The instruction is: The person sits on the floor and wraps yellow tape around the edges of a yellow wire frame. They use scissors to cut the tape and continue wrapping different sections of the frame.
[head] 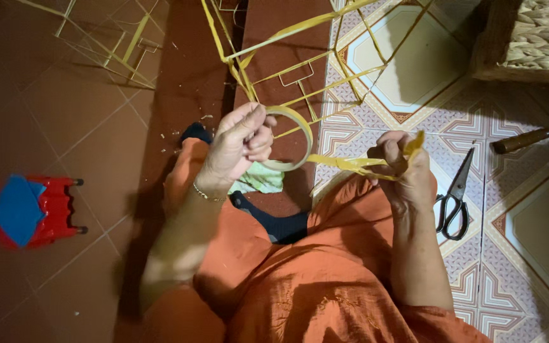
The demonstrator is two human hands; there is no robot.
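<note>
My left hand (pixel 239 143) grips a roll of yellow tape (pixel 297 136), fingers through its ring. A stretch of the tape runs right to my right hand (pixel 401 168), which pinches the twisted free end (pixel 357 164). Both hands are held above my lap in orange clothing. Just beyond them stands a wire frame wrapped in yellow tape (pixel 306 63), resting on the floor. A pale green cloth (pixel 262 180) lies under the left hand.
Black-handled scissors (pixel 454 202) lie on the patterned tiles right of my right hand. A wooden-handled tool (pixel 525 140) lies further right. A woven basket (pixel 538 35) is at the top right, a second frame (pixel 109 41) top left, a red stool with blue cloth (pixel 33 211) at left.
</note>
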